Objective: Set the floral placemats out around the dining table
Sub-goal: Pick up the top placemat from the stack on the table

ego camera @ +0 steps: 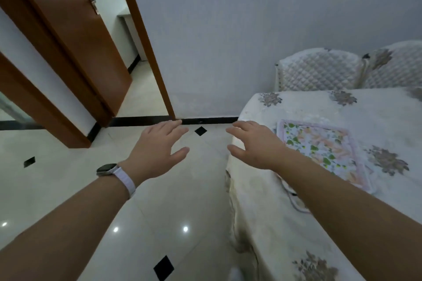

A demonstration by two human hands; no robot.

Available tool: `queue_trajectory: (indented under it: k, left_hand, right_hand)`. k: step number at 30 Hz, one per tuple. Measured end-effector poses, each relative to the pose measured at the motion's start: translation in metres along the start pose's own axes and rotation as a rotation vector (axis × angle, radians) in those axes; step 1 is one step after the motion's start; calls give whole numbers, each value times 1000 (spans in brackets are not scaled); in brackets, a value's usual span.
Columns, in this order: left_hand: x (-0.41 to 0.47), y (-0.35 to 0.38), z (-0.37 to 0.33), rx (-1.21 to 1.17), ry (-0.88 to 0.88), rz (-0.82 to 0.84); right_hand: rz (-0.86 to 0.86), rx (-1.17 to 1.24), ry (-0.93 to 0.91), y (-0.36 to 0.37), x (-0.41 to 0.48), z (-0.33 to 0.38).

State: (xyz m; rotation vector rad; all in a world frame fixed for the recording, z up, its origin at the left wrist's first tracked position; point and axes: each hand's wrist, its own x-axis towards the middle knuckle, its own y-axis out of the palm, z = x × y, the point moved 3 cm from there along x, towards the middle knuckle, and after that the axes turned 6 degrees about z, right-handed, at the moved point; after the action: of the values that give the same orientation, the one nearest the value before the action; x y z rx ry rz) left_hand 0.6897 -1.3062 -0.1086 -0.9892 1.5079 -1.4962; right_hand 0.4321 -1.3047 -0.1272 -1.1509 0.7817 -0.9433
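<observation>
A floral placemat (324, 148) with a pale lilac border lies flat on the dining table (269, 212), which is draped in a cream cloth with grey flower motifs. My right arm crosses its near corner. My right hand (253, 146) hovers over the table's left edge, just left of the placemat, fingers spread and holding nothing. My left hand (157, 150) is stretched out over the floor, left of the table, open and empty, with a watch on the wrist.
Two chairs with quilted cream covers (319, 70) stand at the table's far side against the wall. An open wooden door (75, 36) and its frame are at the left. Glossy white floor tiles (137, 223) lie between door and table.
</observation>
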Motion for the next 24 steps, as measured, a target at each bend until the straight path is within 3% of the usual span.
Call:
queue_trajectory:
  k: [9, 24]
  left_hand:
    - [128, 15, -61, 6, 303, 37]
    - [342, 95, -132, -94, 887, 204]
  right_hand:
    - [12, 32, 331, -4, -36, -101]
    - [55, 137, 891, 28, -36, -189]
